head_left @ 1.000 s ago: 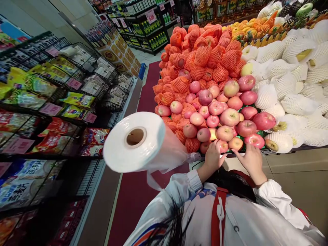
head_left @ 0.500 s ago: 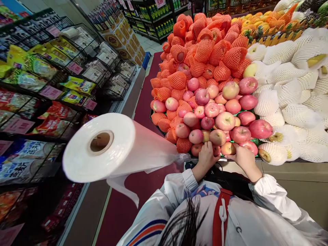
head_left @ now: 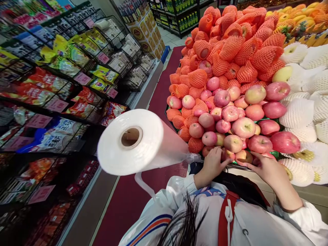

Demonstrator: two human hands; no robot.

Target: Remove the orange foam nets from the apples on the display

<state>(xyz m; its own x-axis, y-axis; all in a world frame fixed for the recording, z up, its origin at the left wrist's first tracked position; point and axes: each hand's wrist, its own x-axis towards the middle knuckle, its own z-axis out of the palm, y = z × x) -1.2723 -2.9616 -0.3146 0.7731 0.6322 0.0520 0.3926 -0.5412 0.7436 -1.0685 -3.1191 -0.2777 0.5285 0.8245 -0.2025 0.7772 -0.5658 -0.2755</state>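
Note:
Both of my hands are at the front edge of a pile of bare pink apples (head_left: 244, 127). My left hand (head_left: 211, 165) is closed round a small reddish apple (head_left: 227, 154), its thumb along the near side. Just to the right, my right hand (head_left: 269, 171) has thumb and fingers bent against the right side of a yellow-pink apple (head_left: 243, 157); some of its fingertips are hidden among the fruit. Both apples rest in the front row. A large roll of clear plastic bags (head_left: 130, 141) stands left of my hands, a loose strip hanging from it.
Apples in orange foam nets (head_left: 228, 44) are heaped behind the bare ones. White-netted fruit (head_left: 298, 118) lies to the right. On the left stands a rack of packaged food (head_left: 84, 78), with a dark red floor strip (head_left: 123, 194) before it. Boxes (head_left: 147, 32) are stacked farther back.
The view has shifted, so the apples, bag roll and rack appear farther right, and the stand looks a little nearer. Both hands stay at the same front-row apples.

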